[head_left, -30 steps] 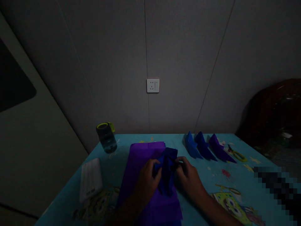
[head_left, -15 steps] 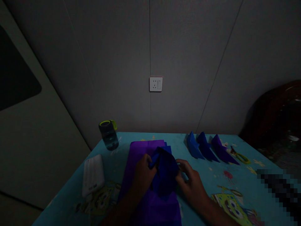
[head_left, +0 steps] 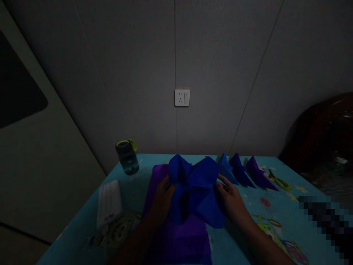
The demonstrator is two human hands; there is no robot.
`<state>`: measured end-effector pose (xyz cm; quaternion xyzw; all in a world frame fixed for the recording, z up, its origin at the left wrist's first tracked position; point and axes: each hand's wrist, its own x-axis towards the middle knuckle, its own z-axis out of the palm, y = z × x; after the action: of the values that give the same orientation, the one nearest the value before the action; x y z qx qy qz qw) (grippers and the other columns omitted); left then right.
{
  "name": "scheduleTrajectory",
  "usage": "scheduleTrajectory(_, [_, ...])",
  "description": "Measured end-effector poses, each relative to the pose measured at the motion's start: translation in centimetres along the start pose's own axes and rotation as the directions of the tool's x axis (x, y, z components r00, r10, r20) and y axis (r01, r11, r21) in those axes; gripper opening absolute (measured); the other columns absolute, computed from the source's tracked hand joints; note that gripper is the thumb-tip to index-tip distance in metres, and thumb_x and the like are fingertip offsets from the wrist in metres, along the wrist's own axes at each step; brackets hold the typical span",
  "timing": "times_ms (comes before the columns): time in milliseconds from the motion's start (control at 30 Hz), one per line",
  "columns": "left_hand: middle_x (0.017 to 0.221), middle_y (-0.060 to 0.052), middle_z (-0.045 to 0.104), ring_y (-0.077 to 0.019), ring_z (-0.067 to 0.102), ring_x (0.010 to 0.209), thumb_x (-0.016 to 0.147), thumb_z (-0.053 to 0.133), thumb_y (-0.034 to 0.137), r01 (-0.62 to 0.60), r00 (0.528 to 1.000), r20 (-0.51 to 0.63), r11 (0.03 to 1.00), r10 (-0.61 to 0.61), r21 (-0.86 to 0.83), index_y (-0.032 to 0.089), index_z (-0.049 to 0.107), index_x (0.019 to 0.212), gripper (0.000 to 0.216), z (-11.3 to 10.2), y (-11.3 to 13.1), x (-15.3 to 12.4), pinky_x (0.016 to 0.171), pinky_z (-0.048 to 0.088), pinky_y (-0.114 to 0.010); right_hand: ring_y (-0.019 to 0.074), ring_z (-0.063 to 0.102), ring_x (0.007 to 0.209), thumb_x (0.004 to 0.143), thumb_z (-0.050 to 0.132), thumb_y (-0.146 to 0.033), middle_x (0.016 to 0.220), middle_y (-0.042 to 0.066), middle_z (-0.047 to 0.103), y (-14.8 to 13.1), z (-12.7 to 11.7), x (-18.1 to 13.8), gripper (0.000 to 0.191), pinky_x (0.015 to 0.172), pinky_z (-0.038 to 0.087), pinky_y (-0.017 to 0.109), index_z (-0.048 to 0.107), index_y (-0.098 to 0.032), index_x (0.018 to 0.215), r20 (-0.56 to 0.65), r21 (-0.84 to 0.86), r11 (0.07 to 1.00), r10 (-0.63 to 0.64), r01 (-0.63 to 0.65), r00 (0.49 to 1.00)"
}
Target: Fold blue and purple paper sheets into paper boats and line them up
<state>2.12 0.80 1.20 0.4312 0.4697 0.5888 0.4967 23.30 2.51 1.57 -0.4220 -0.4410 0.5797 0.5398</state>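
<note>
A creased sheet of blue paper [head_left: 197, 191], spread into a four-lobed shape, is held up between both hands. My left hand [head_left: 163, 197] pinches its left edge, thumb in front. On the opposite edge, my right hand [head_left: 227, 193] grips the paper with thumb and fingers. Beneath it on the table lies purple paper [head_left: 179, 239], partly covered by the blue sheet and my left arm. To the right stand folded paper boats: a lighter blue one [head_left: 226, 171], a dark blue one [head_left: 241, 171] and a purple one [head_left: 259, 175].
A dark water bottle [head_left: 127, 158] with a green rim stands at the back left. Nearer lies a white power bank [head_left: 109, 204] with a cable. Green-handled scissors [head_left: 281, 183] rest at the right. A wall with a socket [head_left: 182, 97] borders the cartoon-print tablecloth [head_left: 82, 224].
The blue paper has opened from a bunched, folded form into a wide, flatter four-lobed shape. My hands have moved slightly apart, still holding it.
</note>
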Motion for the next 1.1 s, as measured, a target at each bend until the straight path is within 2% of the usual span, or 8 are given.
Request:
scheduleTrajectory(133, [0.091,-0.006,0.076,-0.0221,0.071,0.079,0.07,0.078,0.041,0.117,0.993,0.047,0.945,-0.108,-0.306,0.018,0.069,0.103,0.041,-0.3,0.8,-0.2,0.072,0.056,-0.031,0.0247,0.073,0.074,0.071,0.078,-0.043,0.089,0.009,0.078,-0.6,-0.6,0.5,0.043,0.063,0.055,0.031,0.068,-0.017,0.103,0.115,0.063,0.991,0.109,-0.117,0.987])
scheduleTrajectory(233, [0.093,-0.005,0.077,-0.0208,0.071,0.079,0.065,0.083,0.042,0.038,0.988,-0.121,0.917,-0.093,-0.397,0.02,0.07,0.1,0.044,-1.2,1.9,0.2,0.071,0.056,-0.03,0.0275,0.074,0.079,0.068,0.079,-0.042,0.088,0.007,0.078,-1.8,-2.0,1.1,0.042,0.066,0.057,0.034,0.068,-0.018,0.101,-0.046,0.041,0.994,0.099,-0.097,0.994])
scheduleTrajectory(333, [0.091,-0.005,0.077,-0.0203,0.071,0.077,0.064,0.084,0.041,-0.059,0.978,-0.21,0.93,-0.02,-0.364,0.018,0.07,0.099,0.044,-2.2,2.7,0.6,0.072,0.056,-0.031,0.0286,0.074,0.081,0.068,0.079,-0.039,0.085,0.007,0.078,-3.2,-3.8,2.0,0.043,0.069,0.057,0.035,0.068,-0.018,0.104,-0.214,-0.023,0.999,0.043,-0.049,0.976])
scheduleTrajectory(433, [0.097,-0.007,0.076,-0.0233,0.071,0.086,0.072,0.078,0.042,-0.113,0.987,-0.143,0.958,0.077,-0.265,0.017,0.068,0.108,0.045,-2.5,2.8,0.8,0.08,0.056,-0.035,0.0273,0.073,0.084,0.072,0.076,-0.037,0.087,0.006,0.078,-4.1,-4.9,2.6,0.043,0.072,0.057,0.035,0.067,-0.019,0.11,-0.263,-0.017,1.0,0.021,-0.026,0.964])
scheduleTrajectory(667, [0.115,-0.006,0.071,-0.0239,0.065,0.107,0.08,0.067,0.048,-0.246,0.922,-0.311,0.969,0.23,-0.013,0.021,0.063,0.12,0.048,-2.4,3.6,1.1,0.095,0.05,-0.036,0.0172,0.067,0.06,0.079,0.07,-0.056,0.069,0.003,0.07,-4.3,-5.6,2.3,0.039,0.055,0.05,0.025,0.066,-0.019,0.094,0.119,0.047,0.981,0.18,-0.187,0.976])
scheduleTrajectory(767, [0.111,-0.006,0.072,-0.025,0.064,0.11,0.079,0.068,0.048,-0.259,0.906,-0.344,0.966,0.248,0.014,0.022,0.062,0.123,0.052,-3.1,4.1,0.3,0.096,0.05,-0.038,0.0143,0.061,0.055,0.072,0.075,-0.057,0.066,0.001,0.065,-4.1,-5.7,2.4,0.044,0.054,0.047,0.024,0.065,-0.017,0.088,0.145,-0.118,0.991,0.085,-0.068,0.986])
scheduleTrajectory(900, [0.104,-0.007,0.073,-0.0253,0.068,0.1,0.077,0.07,0.047,-0.191,0.903,-0.384,0.981,0.192,0.041,0.024,0.055,0.132,0.062,-4.3,4.1,-2.6,0.086,0.055,-0.037,0.0128,0.052,0.052,0.069,0.073,-0.061,0.058,0.0,0.06,-3.8,-5.3,2.9,0.046,0.055,0.041,0.025,0.063,-0.016,0.072,0.031,-0.305,0.947,-0.096,0.101,0.995])
scheduleTrajectory(1100, [0.092,-0.003,0.074,-0.0217,0.071,0.072,0.076,0.071,0.048,-0.021,0.938,-0.344,0.998,0.039,0.055,0.032,0.038,0.143,0.077,-6.4,5.6,-7.0,0.057,0.056,-0.029,0.0133,0.046,0.048,0.073,0.066,-0.063,0.047,-0.003,0.051,-4.1,-4.2,2.7,0.046,0.051,0.033,0.026,0.061,-0.018,0.065,0.008,-0.425,0.889,-0.185,0.171,0.983])
